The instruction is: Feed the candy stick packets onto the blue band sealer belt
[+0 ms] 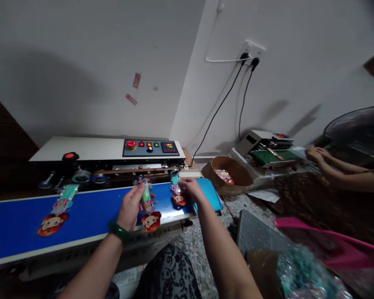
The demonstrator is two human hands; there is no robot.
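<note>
Three cartoon-face toy packets lie on the blue conveyor belt (93, 209) of a band sealer machine (112, 151). My left hand (130, 207) pinches the green top of the middle packet (149, 211). My right hand (189, 189) holds the right packet (177, 193) at the belt's right end, its top under the sealing head. The left packet (56, 214) rides alone further left on the belt. A green bangle (120, 230) is on my left wrist.
A brown round basket (229, 174) with wrapped items stands on the speckled floor. Behind it is a second small sealer (269, 151), where another person's hands (318, 155) work. A pink tray edge (318, 234) and a bag of shiny packets (302, 274) lie at right.
</note>
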